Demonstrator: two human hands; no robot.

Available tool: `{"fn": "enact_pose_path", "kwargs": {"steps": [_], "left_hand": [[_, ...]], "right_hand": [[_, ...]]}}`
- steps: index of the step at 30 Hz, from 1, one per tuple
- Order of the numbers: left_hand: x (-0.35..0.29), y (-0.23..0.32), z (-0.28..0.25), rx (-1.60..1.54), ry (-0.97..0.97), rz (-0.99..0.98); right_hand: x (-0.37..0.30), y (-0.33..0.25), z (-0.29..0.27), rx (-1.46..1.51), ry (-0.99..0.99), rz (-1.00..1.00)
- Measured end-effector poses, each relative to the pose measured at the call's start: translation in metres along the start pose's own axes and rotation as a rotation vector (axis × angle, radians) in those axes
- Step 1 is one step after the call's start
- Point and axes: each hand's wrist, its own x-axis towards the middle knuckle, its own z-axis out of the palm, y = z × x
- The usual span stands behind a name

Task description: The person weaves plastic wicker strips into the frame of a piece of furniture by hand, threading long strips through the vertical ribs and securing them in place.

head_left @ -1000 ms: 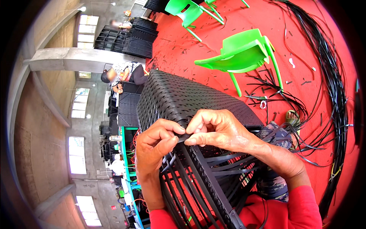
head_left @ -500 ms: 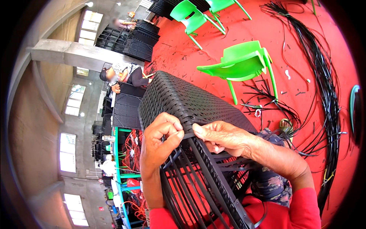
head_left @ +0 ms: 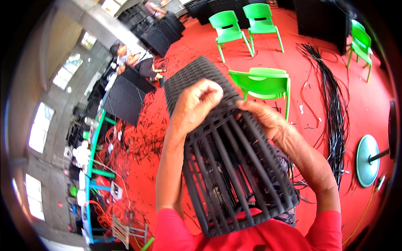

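A black woven rattan frame (head_left: 190, 71) stands tilted in front of me, its closely woven part at the far end and a row of long black bars (head_left: 228, 154) nearer my body. Over the weave, my left hand (head_left: 197, 102) is closed with thumb and fingers curled together; whatever it grips, perhaps a thin strip, does not show. My right hand (head_left: 266, 119) pinches the frame's right edge, thumb on top, other fingers partly hidden.
Green plastic chairs (head_left: 261, 81) stand beyond the frame on the red floor. A long bundle of black strips (head_left: 331, 125) lies to the right, near a round teal base (head_left: 367, 161). At left are a green-legged table (head_left: 95, 138) and a seated person (head_left: 140, 65).
The view has swung, and the frame now sits more upright, its barred part facing me. My left hand has lifted off the corner edge; my right has stayed at the frame's edge.
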Motion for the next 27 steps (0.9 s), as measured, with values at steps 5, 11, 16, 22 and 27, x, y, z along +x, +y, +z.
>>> {"fn": "enact_pose_path", "kwargs": {"steps": [5, 11, 16, 22, 27], "left_hand": [[-0.097, -0.022, -0.017, -0.236, 0.668, 0.017], [-0.264, -0.137, 0.042, -0.132, 0.752, -0.45], [-0.279, -0.153, 0.113, 0.162, 0.614, -0.401], [-0.248, -0.174, 0.135, 0.594, 0.347, -0.176], [-0.245, -0.205, 0.131, 0.538, 0.324, -0.226]], "right_hand": [[-0.004, 0.0, 0.002, 0.006, 0.16, -0.079], [-0.001, 0.011, 0.01, -0.13, 0.31, -0.233], [-0.01, -0.006, -0.013, -0.314, 0.278, -0.314], [-0.021, 0.0, 0.009, -0.437, 0.427, -0.366], [-0.015, 0.004, 0.011, -0.295, 0.444, -0.324]]}}
